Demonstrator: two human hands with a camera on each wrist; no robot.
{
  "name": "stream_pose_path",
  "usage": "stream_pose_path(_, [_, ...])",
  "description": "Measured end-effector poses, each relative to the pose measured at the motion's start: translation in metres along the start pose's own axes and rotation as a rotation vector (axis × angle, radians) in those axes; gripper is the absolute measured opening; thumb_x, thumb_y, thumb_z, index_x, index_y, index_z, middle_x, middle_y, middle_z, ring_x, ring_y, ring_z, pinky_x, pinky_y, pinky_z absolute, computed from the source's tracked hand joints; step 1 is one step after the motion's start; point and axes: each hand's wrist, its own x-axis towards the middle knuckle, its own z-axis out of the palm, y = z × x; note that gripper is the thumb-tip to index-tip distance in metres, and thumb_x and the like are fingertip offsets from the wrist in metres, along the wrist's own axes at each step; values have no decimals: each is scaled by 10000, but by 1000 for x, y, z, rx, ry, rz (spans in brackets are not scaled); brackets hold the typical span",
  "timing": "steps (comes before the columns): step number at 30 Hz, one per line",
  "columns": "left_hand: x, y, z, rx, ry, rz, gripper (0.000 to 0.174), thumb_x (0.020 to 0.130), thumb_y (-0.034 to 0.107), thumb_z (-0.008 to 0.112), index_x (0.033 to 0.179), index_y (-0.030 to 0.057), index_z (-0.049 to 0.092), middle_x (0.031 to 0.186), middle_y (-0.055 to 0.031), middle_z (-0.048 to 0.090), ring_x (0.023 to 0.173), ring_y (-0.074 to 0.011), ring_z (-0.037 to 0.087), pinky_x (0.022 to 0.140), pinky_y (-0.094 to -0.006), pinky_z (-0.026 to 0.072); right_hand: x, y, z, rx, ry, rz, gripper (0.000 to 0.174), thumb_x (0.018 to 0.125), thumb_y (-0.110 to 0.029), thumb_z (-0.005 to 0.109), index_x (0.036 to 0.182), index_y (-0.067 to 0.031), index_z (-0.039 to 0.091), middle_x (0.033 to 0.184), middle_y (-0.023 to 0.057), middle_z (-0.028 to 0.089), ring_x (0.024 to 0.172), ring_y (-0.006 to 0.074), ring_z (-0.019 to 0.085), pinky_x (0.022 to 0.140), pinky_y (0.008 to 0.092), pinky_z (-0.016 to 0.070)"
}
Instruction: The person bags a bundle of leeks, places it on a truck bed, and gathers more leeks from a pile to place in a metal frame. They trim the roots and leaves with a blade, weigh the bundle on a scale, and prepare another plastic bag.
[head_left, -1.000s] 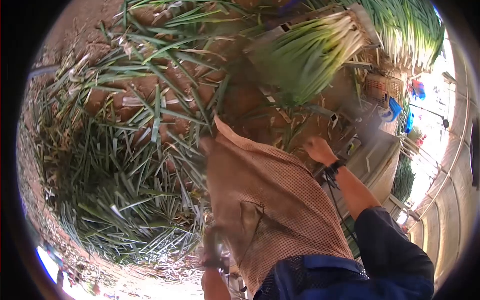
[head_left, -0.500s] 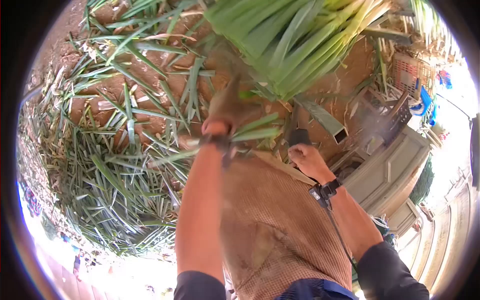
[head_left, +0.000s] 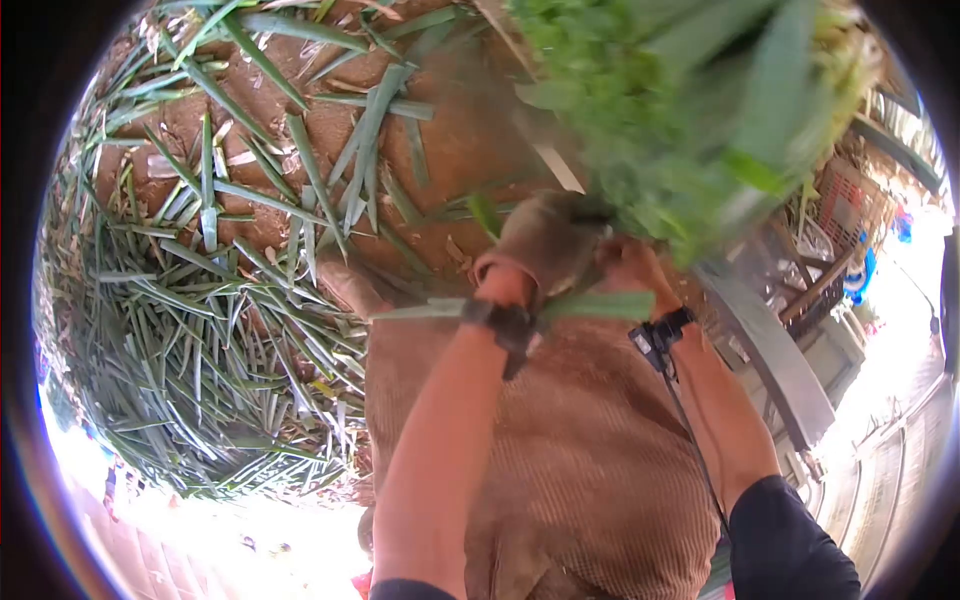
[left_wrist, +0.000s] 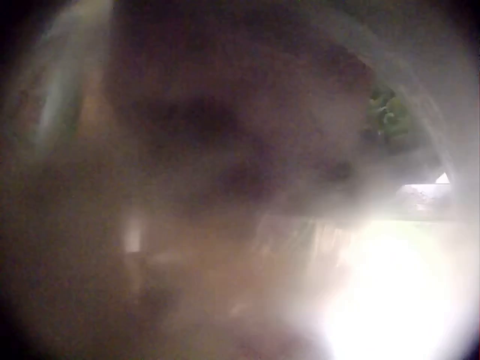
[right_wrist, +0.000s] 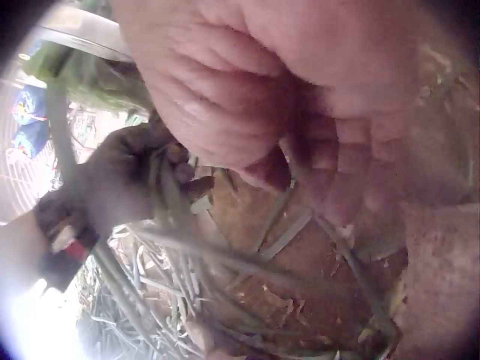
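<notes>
My left hand (head_left: 545, 235), in a dirty brown glove, grips green onion leaves (right_wrist: 169, 187). Some long leaves (head_left: 600, 306) trail under its wrist and across the top of the brown lap cloth (head_left: 560, 430). My bare right hand (head_left: 640, 270) is close beside the glove, below a large bundle of green onions (head_left: 690, 120) whose cut green ends face me. In the right wrist view its fingers (right_wrist: 352, 150) bend inward beside the thumb and a thin leaf runs below them; I cannot tell if they hold it. The left wrist view is dark and blurred.
A heap of cut leaves (head_left: 200, 350) covers the ground at left, with loose pieces scattered over the brown soil (head_left: 270, 130). A grey metal bar (head_left: 770, 350) slants along the right side. A reddish plastic crate (head_left: 845, 205) stands beyond it.
My left hand has swung up from low beside the lap and across to my right hand, bringing green leaves with it. The onion bundle now looms larger and farther right in view.
</notes>
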Motion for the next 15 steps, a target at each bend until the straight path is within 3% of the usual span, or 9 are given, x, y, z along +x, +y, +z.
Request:
stream_pose_path(2, [-10,9,-11,49,-34,-88,290,929,163,692,1195,54,733,1002,-134,770,911,-210,713,848,-345,535,41,9,23,-105,10,-63,300,941,-200,619,1147,12,671,996,207,723,927,388,705,833,470,540])
stream_pose_path(5, [-22,13,-24,37,-11,-87,298,934,181,694,1205,58,724,954,-151,758,873,-230,724,800,-361,540,79,11,59,-239,-28,-44,311,941,-203,617,1159,15,660,1002,217,718,927,397,702,835,478,539])
stream_pose_path(8, [-25,6,-25,108,-4,-59,311,927,347,661,1097,95,724,1014,-193,738,1015,-403,687,888,-499,524,87,10,81,-327,-22,-28,323,942,-207,614,1172,17,650,1008,227,713,926,406,698,837,486,538])
stream_pose_path(11, [-30,14,-25,123,40,-36,285,946,208,683,1175,43,723,958,-176,742,886,-282,730,799,-383,543,76,8,81,-352,-7,-32,335,942,-210,611,1184,20,640,1014,238,708,925,415,694,839,493,536])
stream_pose_path(15, [-38,31,-28,214,33,-92,286,949,223,684,1169,45,722,978,-190,737,922,-301,725,825,-404,535,59,3,64,-347,-12,-4,352,942,-214,607,1201,23,626,1021,252,701,924,427,689,842,503,534])
